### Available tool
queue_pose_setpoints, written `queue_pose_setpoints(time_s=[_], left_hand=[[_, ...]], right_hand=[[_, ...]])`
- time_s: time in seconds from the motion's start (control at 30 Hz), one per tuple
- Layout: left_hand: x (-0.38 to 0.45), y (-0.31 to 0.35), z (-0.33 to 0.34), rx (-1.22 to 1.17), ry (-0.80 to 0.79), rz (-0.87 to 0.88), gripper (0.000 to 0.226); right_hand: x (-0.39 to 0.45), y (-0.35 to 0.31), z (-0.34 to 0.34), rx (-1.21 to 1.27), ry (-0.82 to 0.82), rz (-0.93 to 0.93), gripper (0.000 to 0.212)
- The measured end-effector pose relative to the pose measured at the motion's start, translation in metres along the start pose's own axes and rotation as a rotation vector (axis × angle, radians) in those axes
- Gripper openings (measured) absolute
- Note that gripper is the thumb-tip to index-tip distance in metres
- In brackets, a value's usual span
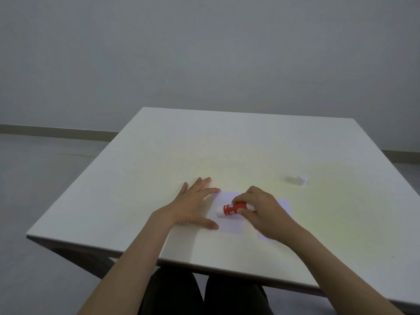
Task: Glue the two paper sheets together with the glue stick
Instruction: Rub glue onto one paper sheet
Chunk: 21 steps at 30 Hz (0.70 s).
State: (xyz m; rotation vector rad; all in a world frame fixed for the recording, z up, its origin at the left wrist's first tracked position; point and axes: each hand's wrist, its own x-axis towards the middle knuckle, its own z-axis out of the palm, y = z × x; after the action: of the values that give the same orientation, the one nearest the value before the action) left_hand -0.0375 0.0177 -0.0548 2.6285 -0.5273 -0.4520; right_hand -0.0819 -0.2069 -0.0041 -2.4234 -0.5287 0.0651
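Judging from the layout, the task is at the gluing stage and roughly midway. The glue stick [235, 208] is gripped in the right hand [261, 212], fingers closed round its red barrel, and is laid nearly flat with its white tip pointing left onto the left sheet [227, 223]. That sheet is steadied by the left hand [193, 205], which is spread wide and flat, fingertip and thumb touching the sheet's left edge. The right sheet [284, 205] lies just beside it on the table [159, 167], largely hidden under the right hand; whether the two touch cannot be told. The cap [301, 179] is off and stands well apart at the far right. No glue film can be made out on the paper. Still to be done: coating finished, the sheets laid together and pressed, the stick capped.
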Motion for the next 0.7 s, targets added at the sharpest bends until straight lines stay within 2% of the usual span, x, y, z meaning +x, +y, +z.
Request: queue_pose_setpoints(time_s=[0.17,0.33,0.4,0.63,0.7], left_hand=[[0.0,0.0,0.0,0.021,0.009,0.006,0.103],[0.0,-0.002,0.003,0.009,0.019,0.007,0.103],[0.0,-0.003,0.003,0.007,0.019,0.011,0.102],[0.0,-0.003,0.002,-0.016,0.017,0.015,0.102],[0.0,-0.003,0.002,-0.032,0.017,0.015,0.102]], right_hand=[[0.006,0.008,-0.005,-0.06,0.144,0.108,0.022],[-0.011,0.004,0.001,-0.019,-0.045,-0.041,0.02],[-0.009,0.008,-0.002,-0.022,-0.046,-0.024,0.02],[0.003,0.024,-0.008,-0.055,0.196,0.167,0.021],[-0.002,0.021,-0.005,-0.044,0.257,0.172,0.02]])
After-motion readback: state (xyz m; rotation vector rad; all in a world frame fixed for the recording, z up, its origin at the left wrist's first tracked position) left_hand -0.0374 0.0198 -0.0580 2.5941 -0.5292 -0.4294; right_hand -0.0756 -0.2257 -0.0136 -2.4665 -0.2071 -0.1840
